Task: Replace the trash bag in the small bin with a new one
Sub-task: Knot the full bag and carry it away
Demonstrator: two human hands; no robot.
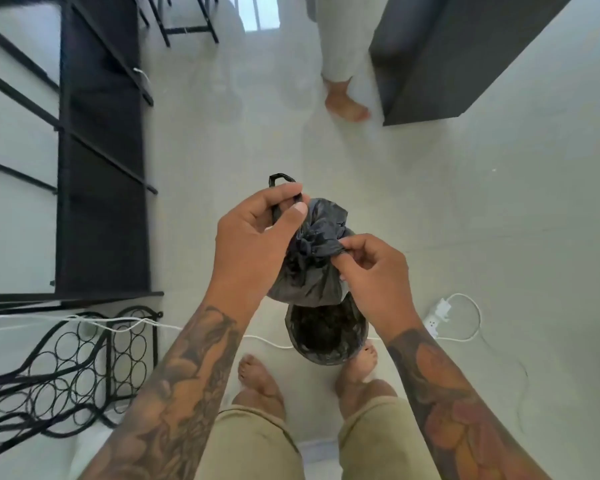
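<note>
Rubbish is bagged: the full black bag (309,258) hangs just above the small bin (326,336). The left hand (253,233) is closed on one handle loop, the right hand (368,268) pinches the gathered neck. The knot looks unfinished; the bin seems bare, with no new liner in sight.

I see the trash bag (312,258) held above the small bin (326,337) on the floor (465,237), wire rack (66,368) left, power strip (437,317) right.
</note>
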